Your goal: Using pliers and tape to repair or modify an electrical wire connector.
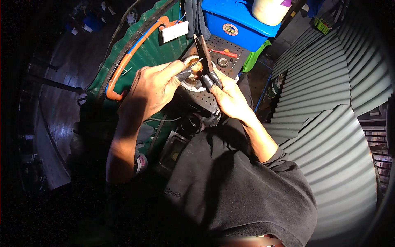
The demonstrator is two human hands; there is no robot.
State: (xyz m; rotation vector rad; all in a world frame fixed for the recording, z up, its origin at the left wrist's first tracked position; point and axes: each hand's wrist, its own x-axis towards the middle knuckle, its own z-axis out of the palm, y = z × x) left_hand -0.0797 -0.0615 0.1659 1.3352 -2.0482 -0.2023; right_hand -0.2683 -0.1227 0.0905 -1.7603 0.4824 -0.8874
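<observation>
My left hand (154,86) is closed in a pinch, with dark wrapping round its fingertips. A thin metal rod (195,63) sticks out of that pinch and points at the right hand's piece. My right hand (228,96), its thumb wrapped in black, grips a long, dark, flat piece with two narrow prongs (204,51) that stand upward; its exact kind is unclear. Beneath both hands is a round white bowl (184,84) with brownish stuff in it, partly hidden by the fingers. It rests on a perforated dark metal table (205,99).
A red-handled screwdriver (228,53) and a small metal ring (222,62) lie on the table's right side. Behind stands a blue lidded box (238,24) bearing a pale tub (269,11). Orange pipe (123,68) runs along green corrugated sheeting at left; grey corrugated sheets (329,136) rise at right.
</observation>
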